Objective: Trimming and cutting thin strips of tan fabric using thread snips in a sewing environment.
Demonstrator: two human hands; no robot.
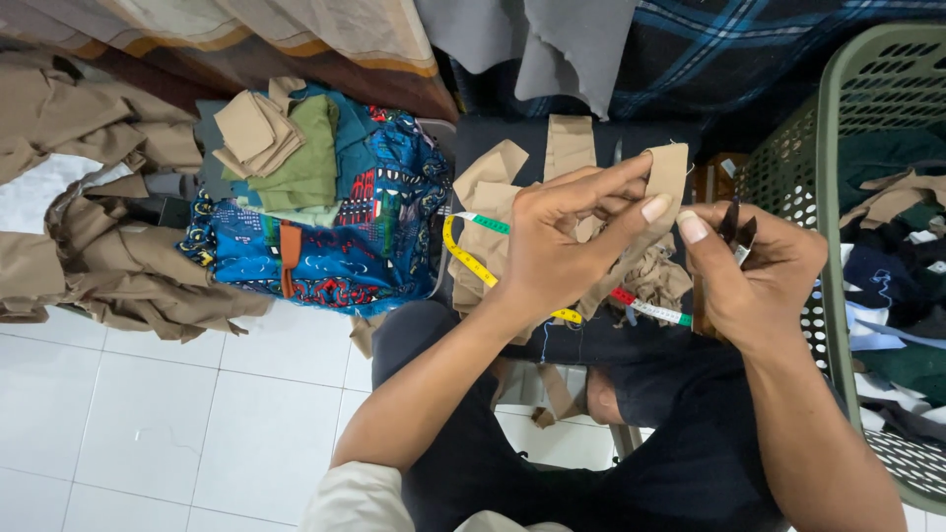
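My left hand (562,241) pinches a tan fabric strip (668,169) between thumb and fingers, held up over my lap. My right hand (759,276) grips small thread snips (737,229), their dark blades pointing up close to the strip's edge. More tan fabric pieces (493,187) lie heaped on my dark-trousered lap. A coloured measuring tape (473,258) runs under my left hand across the heap, its far end (655,310) showing between my hands.
A green plastic laundry basket (838,148) with dark and tan cloth stands at the right. A stack of blue patterned and folded green and tan fabrics (315,197) lies at the left beside tan garments (108,266) on the white tile floor (197,424).
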